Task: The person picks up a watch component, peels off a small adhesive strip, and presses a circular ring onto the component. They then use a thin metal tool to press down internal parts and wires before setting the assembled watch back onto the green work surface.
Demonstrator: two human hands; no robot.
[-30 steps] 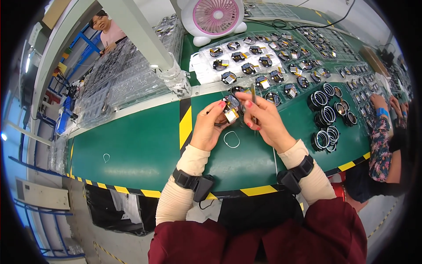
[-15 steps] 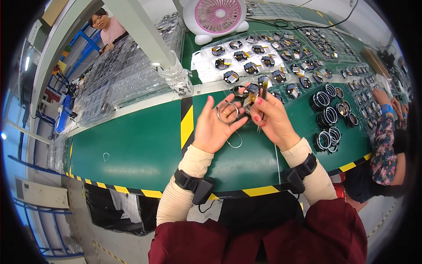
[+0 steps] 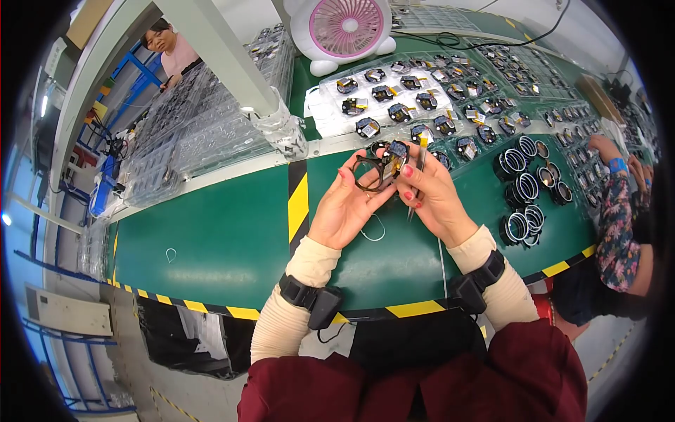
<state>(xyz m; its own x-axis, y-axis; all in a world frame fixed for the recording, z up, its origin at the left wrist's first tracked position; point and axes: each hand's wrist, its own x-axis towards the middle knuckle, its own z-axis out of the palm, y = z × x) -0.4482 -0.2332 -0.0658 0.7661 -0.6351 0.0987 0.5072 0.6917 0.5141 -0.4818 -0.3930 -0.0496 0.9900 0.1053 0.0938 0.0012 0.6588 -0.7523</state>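
Black ring [image 3: 369, 190] in your left hand [image 3: 339, 209], circuit module [image 3: 398, 150] in your right hand [image 3: 439, 200], both left of the stacked rings [image 3: 512, 190].
Your left fingers pinch the ring's rim, palm spread; your right fingers pinch the module with the tweezers [image 3: 422, 160] alongside. Whether the two parts touch is hard to tell. Best grip them by their edges, square them up before pressing, and angle the tweezer tip away from the circuitry. Mind the module tray [image 3: 376, 109], beyond and left of the stacked rings, and the striped bench edge [image 3: 415, 308], nearer you than they are; your widest room is over the green bench top [image 3: 204, 246], far to their left.
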